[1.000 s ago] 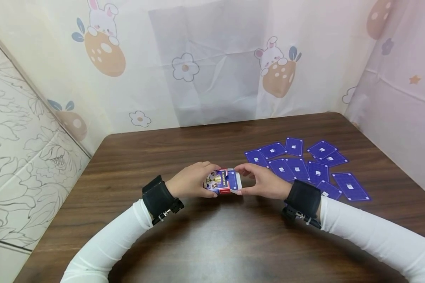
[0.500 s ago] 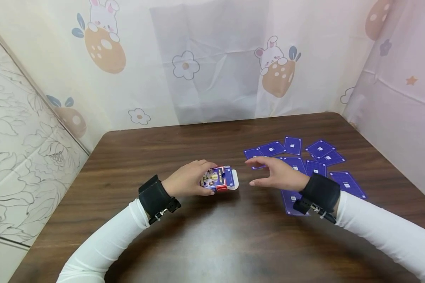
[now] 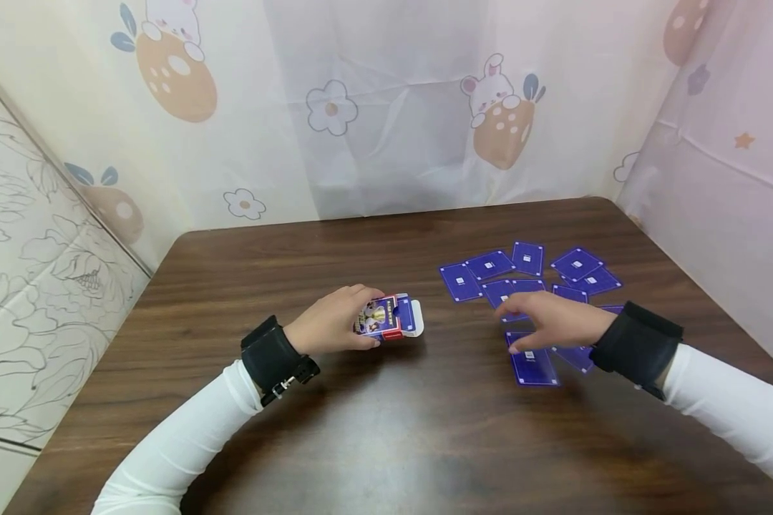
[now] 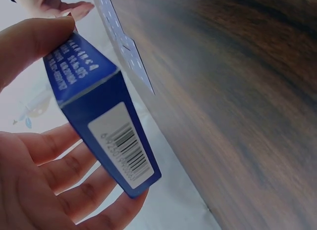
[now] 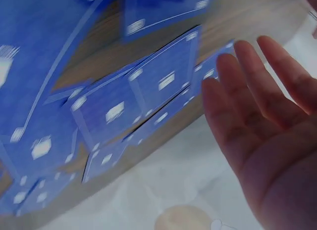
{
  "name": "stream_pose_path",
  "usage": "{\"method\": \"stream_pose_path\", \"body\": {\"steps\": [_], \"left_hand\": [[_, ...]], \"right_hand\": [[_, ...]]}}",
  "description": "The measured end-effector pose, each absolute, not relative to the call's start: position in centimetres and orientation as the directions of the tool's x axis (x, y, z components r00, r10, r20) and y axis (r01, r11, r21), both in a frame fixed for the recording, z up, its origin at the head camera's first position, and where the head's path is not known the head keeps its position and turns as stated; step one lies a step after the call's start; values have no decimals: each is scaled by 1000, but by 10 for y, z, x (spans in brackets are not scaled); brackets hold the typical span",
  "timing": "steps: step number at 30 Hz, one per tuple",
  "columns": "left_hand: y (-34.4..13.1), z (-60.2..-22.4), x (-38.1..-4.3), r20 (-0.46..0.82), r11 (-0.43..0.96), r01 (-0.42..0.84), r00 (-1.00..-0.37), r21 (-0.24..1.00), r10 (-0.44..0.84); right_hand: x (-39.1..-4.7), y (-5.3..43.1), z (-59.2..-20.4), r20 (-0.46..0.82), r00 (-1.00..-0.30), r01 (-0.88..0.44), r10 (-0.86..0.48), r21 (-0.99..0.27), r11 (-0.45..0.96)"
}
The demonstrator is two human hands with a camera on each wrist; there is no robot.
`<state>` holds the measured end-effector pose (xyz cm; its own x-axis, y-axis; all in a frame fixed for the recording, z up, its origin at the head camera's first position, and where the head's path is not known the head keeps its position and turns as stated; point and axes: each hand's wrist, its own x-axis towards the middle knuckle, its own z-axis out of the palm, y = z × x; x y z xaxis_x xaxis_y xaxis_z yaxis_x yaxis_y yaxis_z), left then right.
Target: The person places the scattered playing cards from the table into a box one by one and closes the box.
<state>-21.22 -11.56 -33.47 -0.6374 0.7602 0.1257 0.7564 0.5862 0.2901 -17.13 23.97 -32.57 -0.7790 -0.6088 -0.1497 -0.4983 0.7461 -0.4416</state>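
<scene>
My left hand (image 3: pixel 331 322) grips a small blue and red playing-card box (image 3: pixel 380 318) between thumb and fingers, just above the table. A white flap sticks out at its open right end, beside a blue patterned piece like the card backs. In the left wrist view, the blue box (image 4: pixel 94 109) shows a barcode on its end, thumb on one side and fingers on the other. My right hand (image 3: pixel 554 320) hovers over the scattered blue playing cards (image 3: pixel 531 365), fingers apart and holding nothing. In the right wrist view, the relaxed fingers (image 5: pixel 252 91) are beside blurred card backs (image 5: pixel 116 114).
Several more cards (image 3: pixel 489 265) lie back side up, some overlapping, on the right of the brown wooden table (image 3: pixel 361 429). A patterned curtain (image 3: pixel 399 143) hangs behind the table, and white patterned panels (image 3: pixel 51 272) stand at the left.
My right hand has left the box's open end and moved right, over the cards. My left hand, still gripping the box, has shifted slightly left in the head view.
</scene>
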Motion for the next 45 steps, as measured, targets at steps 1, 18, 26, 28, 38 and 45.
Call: {"method": "stream_pose_path", "body": {"steps": [1, 18, 26, 28, 38, 45], "left_hand": [[-116, -335, -212, 126, 584, 757, -636, 294, 761], [-117, -340, -217, 127, 582, 747, -643, 321, 755], [-117, -340, -216, 104, 593, 734, -653, 332, 750], [-117, -340, -217, 102, 595, 732, -655, 332, 749], [-117, -341, -217, 91, 601, 732, -656, 321, 749], [-118, -340, -218, 94, 601, 733, -656, 319, 749]], "right_hand": [[-170, 242, -326, -165, -779, -497, -605, -425, 756], [-163, 256, -344, -231, -837, -427, -497, -294, 855], [-166, 257, -345, -247, -832, -410, -497, -328, 851], [-167, 257, -345, -248, -832, -408, -497, -334, 850], [-170, 258, -347, -254, -829, -395, -499, -365, 843], [-174, 262, -343, -250, -823, -374, -509, -435, 819]]}}
